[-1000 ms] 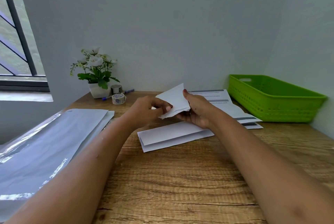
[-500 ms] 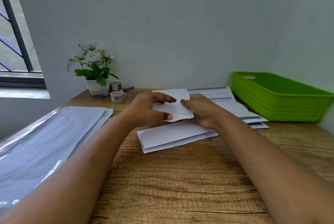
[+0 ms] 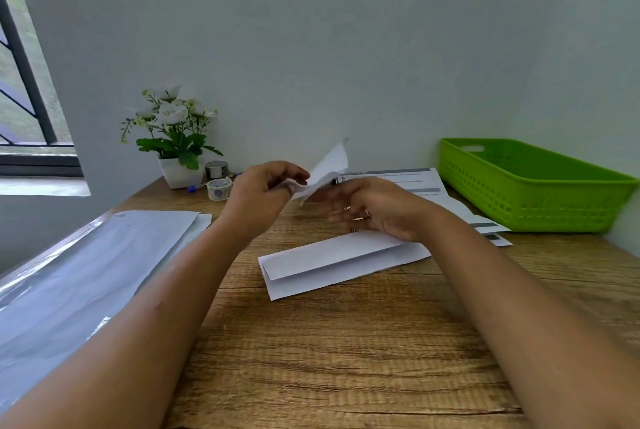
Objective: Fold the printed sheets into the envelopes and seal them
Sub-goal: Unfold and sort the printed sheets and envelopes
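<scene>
A small folded white sheet (image 3: 330, 169) is held raised above the wooden table (image 3: 346, 342), tilted with 1 corner pointing up toward the wall. It is pinched at its lower left edge by the curled fingers and thumb of the left hand (image 3: 263, 191). The right hand (image 3: 381, 210) is seen just right of and below the sheet, blurred, with its fingers loosely extended and nothing gripped; whether its thumb touches the sheet cannot be told.

Beneath both hands, 1 long white envelope (image 3: 332, 259) is laid flat on the table with its flap open. Behind the right hand, printed sheets (image 3: 408, 181) with grey bars are spread toward the right. A green plastic basket (image 3: 540, 207) is set beside them, against the wall. At the far left corner, a potted white flower (image 3: 178, 170), 2 tape rolls (image 3: 219, 189) and a pen (image 3: 195, 188) are grouped. A plastic-wrapped stack of white paper (image 3: 86, 272) is laid along the left edge.
</scene>
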### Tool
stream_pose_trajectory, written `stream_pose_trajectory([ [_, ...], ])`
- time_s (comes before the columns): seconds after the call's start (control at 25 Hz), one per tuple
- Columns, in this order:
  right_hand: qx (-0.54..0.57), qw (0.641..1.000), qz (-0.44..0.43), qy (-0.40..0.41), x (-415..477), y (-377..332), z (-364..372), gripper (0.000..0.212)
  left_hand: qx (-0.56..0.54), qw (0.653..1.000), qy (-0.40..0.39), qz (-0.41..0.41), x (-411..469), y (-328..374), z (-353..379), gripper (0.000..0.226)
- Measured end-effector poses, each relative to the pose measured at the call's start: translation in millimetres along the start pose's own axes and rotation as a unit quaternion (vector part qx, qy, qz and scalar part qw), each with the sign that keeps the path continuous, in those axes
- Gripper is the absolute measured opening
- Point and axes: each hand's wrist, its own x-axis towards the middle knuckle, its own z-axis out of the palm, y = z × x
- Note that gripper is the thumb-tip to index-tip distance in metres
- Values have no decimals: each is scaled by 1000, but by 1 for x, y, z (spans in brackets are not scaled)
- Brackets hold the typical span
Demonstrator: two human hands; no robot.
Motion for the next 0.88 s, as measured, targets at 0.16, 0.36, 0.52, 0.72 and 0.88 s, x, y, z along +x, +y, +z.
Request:
stream_pose_trajectory([
  [0.16, -356, 931, -9, -82, 1, -1, 14, 51, 121, 992, 43, 18, 2, -2, -1, 19],
  [0.36, -437, 894, -2, -96, 1, -4, 25, 70, 190, 981, 26, 42, 0, -1, -1, 13],
  [0.52, -443, 892, 8, -86, 1, -6, 24, 40, 234, 972, 14, 34, -2, -1, 0, 8],
  [0.72, -449, 889, 4, -93, -1, -6, 26, 16, 248, 968, 2, 37, -2, -2, 1, 7],
  [0.88, -431, 898, -40, -74, -4, -11, 24, 15, 254, 967, 9, 30, 0, -4, 0, 4],
])
